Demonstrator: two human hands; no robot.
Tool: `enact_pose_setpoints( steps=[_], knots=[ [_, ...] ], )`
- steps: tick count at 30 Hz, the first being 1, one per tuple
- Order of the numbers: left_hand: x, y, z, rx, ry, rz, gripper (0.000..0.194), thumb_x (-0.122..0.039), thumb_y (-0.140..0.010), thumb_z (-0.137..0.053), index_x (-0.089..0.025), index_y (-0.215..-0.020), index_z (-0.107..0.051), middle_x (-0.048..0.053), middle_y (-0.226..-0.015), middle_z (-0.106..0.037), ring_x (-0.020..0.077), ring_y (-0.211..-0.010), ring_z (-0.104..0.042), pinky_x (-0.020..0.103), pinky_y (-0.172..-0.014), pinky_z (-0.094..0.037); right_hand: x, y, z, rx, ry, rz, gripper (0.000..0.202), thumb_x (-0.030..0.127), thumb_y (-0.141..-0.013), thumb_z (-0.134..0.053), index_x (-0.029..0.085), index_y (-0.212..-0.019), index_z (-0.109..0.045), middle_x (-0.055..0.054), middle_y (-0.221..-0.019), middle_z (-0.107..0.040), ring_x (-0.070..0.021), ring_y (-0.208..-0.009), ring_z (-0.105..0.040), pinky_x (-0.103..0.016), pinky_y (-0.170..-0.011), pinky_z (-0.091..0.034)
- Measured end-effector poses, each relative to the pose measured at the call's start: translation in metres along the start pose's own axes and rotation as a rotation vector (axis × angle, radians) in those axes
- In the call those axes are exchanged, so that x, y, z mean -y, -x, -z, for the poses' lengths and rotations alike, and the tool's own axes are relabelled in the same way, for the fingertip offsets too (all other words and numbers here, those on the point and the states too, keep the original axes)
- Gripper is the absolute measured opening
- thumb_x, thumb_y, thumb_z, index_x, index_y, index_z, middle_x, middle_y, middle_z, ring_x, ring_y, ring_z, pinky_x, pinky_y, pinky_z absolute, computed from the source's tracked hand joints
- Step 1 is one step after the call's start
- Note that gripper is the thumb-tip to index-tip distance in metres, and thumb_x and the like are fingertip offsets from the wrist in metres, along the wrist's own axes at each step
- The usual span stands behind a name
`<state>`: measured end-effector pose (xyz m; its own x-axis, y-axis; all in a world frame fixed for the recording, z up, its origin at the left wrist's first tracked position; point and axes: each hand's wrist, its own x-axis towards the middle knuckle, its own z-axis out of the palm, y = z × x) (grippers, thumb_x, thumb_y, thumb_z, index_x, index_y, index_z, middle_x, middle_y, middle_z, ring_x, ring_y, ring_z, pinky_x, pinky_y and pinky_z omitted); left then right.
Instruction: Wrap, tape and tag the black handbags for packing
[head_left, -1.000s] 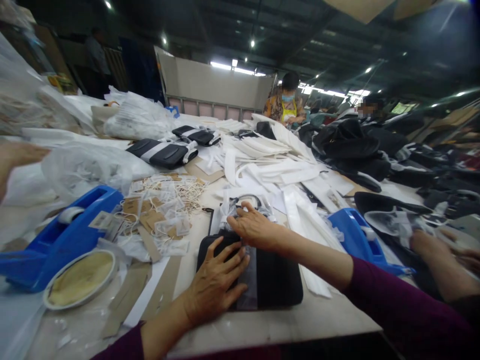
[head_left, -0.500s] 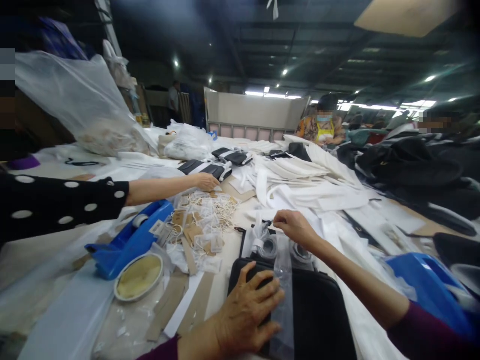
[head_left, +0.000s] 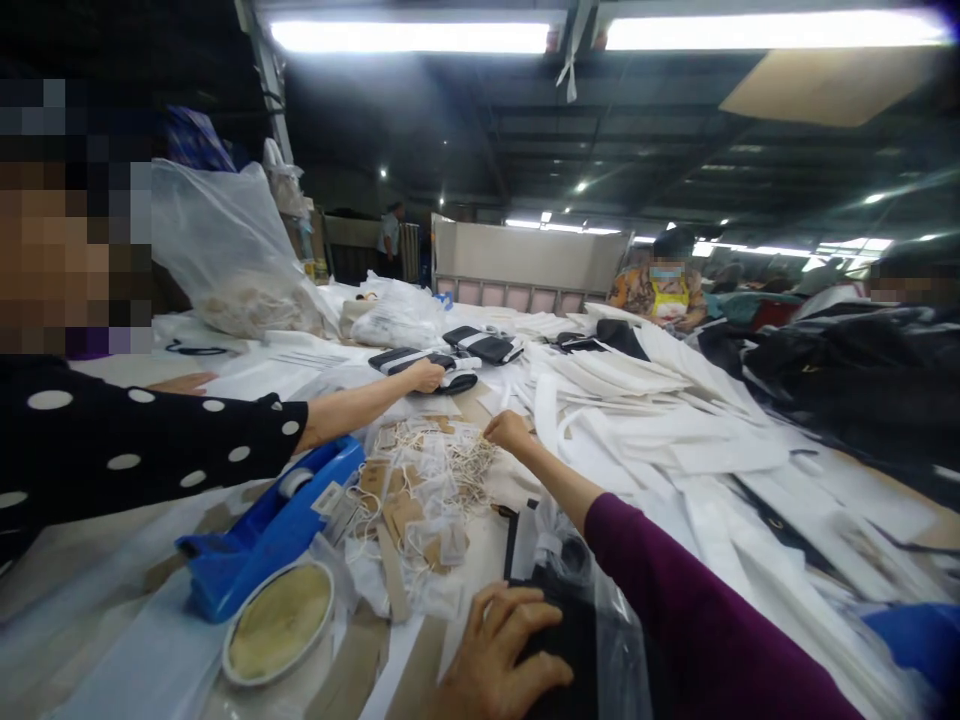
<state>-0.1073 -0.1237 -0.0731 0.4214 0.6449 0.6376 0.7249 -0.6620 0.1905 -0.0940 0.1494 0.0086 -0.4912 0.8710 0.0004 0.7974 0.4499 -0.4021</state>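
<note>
My left hand (head_left: 506, 650) lies with fingers spread on a black flat case (head_left: 574, 640) at the bottom centre. Clear plastic and a coiled grey strap (head_left: 566, 555) are on and behind the case. Farther forward, my right hand (head_left: 510, 430) reaches to the back right edge of a heap of tags with white strings (head_left: 427, 480). Its fingers are pressed together at the strings; what they hold, if anything, is too small to make out.
At the left, a co-worker's hand (head_left: 426, 375) touches a black strapped bundle (head_left: 397, 360). A blue tape dispenser (head_left: 255, 545) and a round yellowish dish (head_left: 279, 625) stand left of the tags. White strips (head_left: 615, 370) pile up behind and right.
My right hand has moved forward and left, from the strap to the tag heap. The co-worker's hand has shifted from the tags' edge to the black bundle. The camera view has tilted up.
</note>
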Motion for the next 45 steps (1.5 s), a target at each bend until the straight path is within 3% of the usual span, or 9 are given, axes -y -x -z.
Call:
enact_pose_setpoints(
  steps=[7, 14, 18, 22, 28, 32, 36, 40, 45],
  knots=[
    [0.026, 0.008, 0.047, -0.036, 0.018, 0.069, 0.026, -0.039, -0.092, -0.044, -0.023, -0.104, -0.060, 0.011, -0.118, -0.056, 0.0266, -0.111, -0.051, 0.040, -0.088, -0.046, 0.025, -0.031, -0.027, 0.073, 0.043, 0.014, 0.025, 0.031, -0.089, -0.061, 0.012, -0.104, -0.063, -0.008, -0.105, -0.066, -0.0186, -0.095, -0.064, -0.038, -0.084, -0.053],
    [0.034, -0.012, 0.104, 0.066, 0.065, 0.276, 0.031, -0.014, -0.082, -0.052, -0.024, -0.110, -0.059, 0.010, -0.127, -0.055, 0.0252, -0.118, -0.051, 0.043, -0.099, -0.046, 0.044, -0.043, -0.011, -0.028, -0.072, -0.066, 0.021, 0.009, -0.072, -0.064, 0.012, -0.093, -0.069, -0.017, -0.105, -0.068, -0.0289, -0.101, -0.064, -0.037, -0.080, -0.050],
    [0.075, -0.031, 0.118, -0.036, 0.137, 0.430, 0.031, -0.016, -0.082, -0.054, -0.024, -0.111, -0.063, 0.008, -0.121, -0.060, 0.0223, -0.114, -0.056, 0.041, -0.099, -0.047, 0.058, -0.044, 0.019, -0.081, -0.310, -0.031, 0.014, 0.006, -0.064, -0.064, 0.014, -0.075, -0.069, -0.012, -0.083, -0.072, -0.0231, -0.082, -0.068, -0.029, -0.071, -0.051],
    [0.136, -0.059, 0.129, -0.240, 0.309, 0.586, 0.028, -0.021, -0.080, -0.055, -0.020, -0.106, -0.067, 0.008, -0.111, -0.066, 0.0210, -0.103, -0.062, 0.036, -0.084, -0.054, 0.078, -0.043, 0.045, -0.109, -0.639, 0.035, 0.016, 0.007, -0.067, -0.062, 0.015, -0.081, -0.066, -0.003, -0.064, -0.069, -0.0124, -0.056, -0.064, -0.021, -0.055, -0.051],
    [0.191, -0.109, 0.145, -0.500, 0.485, 0.731, 0.032, -0.022, -0.069, -0.064, -0.014, -0.100, -0.065, 0.010, -0.105, -0.067, 0.0186, -0.088, -0.064, 0.030, -0.071, -0.054, 0.105, -0.029, 0.077, -0.117, -1.006, 0.076, 0.011, 0.002, -0.063, -0.064, 0.012, -0.069, -0.064, -0.001, -0.052, -0.062, -0.0129, -0.050, -0.062, -0.020, -0.048, -0.052],
    [0.189, -0.144, 0.157, -0.513, 0.510, 0.695, 0.030, -0.022, -0.064, -0.068, -0.014, -0.092, -0.063, 0.007, -0.095, -0.068, 0.0136, -0.074, -0.061, 0.024, -0.061, -0.050, 0.114, -0.006, 0.089, -0.074, -1.173, 0.099, 0.012, -0.001, -0.061, -0.063, 0.011, -0.065, -0.065, -0.004, -0.052, -0.064, -0.0169, -0.055, -0.066, -0.025, -0.055, -0.058],
    [0.173, -0.167, 0.167, -0.365, 0.561, 0.751, 0.024, -0.015, -0.059, -0.070, -0.014, -0.079, -0.056, 0.001, -0.068, -0.068, 0.0113, -0.059, -0.060, 0.022, -0.057, -0.044, 0.114, 0.019, 0.100, -0.087, -1.293, 0.112, 0.013, -0.001, -0.064, -0.063, 0.012, -0.065, -0.064, -0.004, -0.057, -0.067, -0.0176, -0.062, -0.069, -0.026, -0.061, -0.060],
    [0.150, -0.175, 0.180, -0.254, 0.552, 0.748, 0.017, -0.015, -0.060, -0.070, -0.014, -0.072, -0.058, 0.000, -0.051, -0.064, 0.0132, -0.051, -0.057, 0.024, -0.055, -0.041, 0.099, 0.047, 0.115, -0.095, -1.338, 0.117, 0.014, -0.003, -0.065, -0.062, 0.011, -0.068, -0.065, -0.005, -0.060, -0.068, -0.0171, -0.064, -0.069, -0.026, -0.067, -0.060],
    [0.114, -0.189, 0.193, -0.202, 0.530, 0.673, 0.024, -0.024, -0.066, -0.069, -0.012, -0.085, -0.061, 0.002, -0.058, -0.068, 0.0115, -0.051, -0.054, 0.023, -0.053, -0.037, 0.066, 0.086, 0.126, -0.089, -1.262, 0.119, 0.013, -0.004, -0.060, -0.063, 0.010, -0.062, -0.066, -0.004, -0.052, -0.064, -0.0169, -0.055, -0.066, -0.028, -0.061, -0.058]
  ],
)
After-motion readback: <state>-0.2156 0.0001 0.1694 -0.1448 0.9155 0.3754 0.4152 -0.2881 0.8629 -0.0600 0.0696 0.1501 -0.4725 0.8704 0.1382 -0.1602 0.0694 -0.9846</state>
